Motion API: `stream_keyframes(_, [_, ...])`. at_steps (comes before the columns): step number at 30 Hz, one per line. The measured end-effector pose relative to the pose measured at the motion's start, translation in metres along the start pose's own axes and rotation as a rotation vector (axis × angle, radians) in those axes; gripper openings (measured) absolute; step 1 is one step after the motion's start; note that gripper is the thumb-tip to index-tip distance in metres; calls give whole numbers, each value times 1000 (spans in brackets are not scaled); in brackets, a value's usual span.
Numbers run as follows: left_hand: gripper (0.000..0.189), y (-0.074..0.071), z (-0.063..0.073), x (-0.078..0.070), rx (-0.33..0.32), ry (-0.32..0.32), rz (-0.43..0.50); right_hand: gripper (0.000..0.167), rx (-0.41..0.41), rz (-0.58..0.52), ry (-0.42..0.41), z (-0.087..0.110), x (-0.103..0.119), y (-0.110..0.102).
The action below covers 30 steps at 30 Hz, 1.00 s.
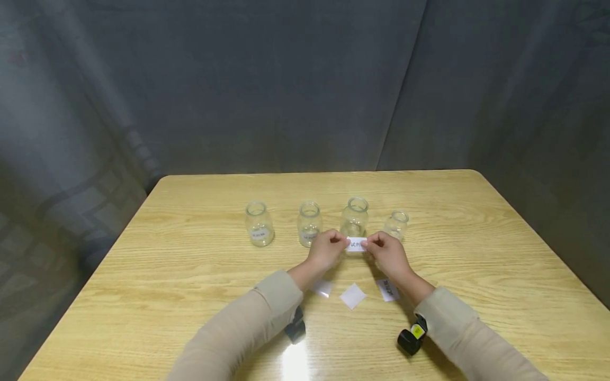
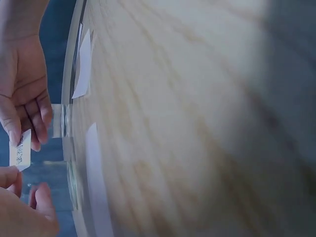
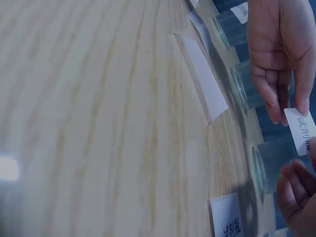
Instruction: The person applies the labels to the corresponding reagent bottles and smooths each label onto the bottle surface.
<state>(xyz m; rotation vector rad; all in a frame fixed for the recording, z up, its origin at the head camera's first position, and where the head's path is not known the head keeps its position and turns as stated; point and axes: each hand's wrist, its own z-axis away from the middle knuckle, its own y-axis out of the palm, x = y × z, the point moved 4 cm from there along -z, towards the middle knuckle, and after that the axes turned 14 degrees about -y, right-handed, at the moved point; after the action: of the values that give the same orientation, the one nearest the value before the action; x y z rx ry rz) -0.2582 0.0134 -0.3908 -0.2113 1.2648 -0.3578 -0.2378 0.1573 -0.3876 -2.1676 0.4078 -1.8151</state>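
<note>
A small white label (image 1: 356,244) with black Chinese characters is stretched upright between both hands. My left hand (image 1: 326,250) pinches its left end between thumb and forefinger. At the opposite end, my right hand (image 1: 388,256) pinches it the same way. Directly behind the label stands a clear glass jar (image 1: 355,212), its lower part covered by label and hands. In the right wrist view the label (image 3: 299,129) shows its characters, with the left hand (image 3: 281,54) above it and the right hand (image 3: 298,192) below.
To the left stand two glass jars (image 1: 258,219) (image 1: 310,216), each bearing a white label. A smaller jar (image 1: 397,222) stands on the right, partly behind the right hand. Nearer on the wooden table lie two plain white pieces (image 1: 322,288) (image 1: 352,296) and a printed label (image 1: 388,290).
</note>
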Motion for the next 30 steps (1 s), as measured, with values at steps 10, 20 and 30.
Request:
stream_keyframes(10, [6, 3, -6, -5, -41, 8, -39, 12, -74, 64, -64, -12, 0, 1])
stream_keyframes(20, [7, 5, -12, -11, -97, 46, -65, 11, -67, 74, -87, -22, -1, 1])
stream_keyframes(30, [8, 5, -14, -14, -136, 82, -95, 12, -80, 49, -113, -24, -3, 1])
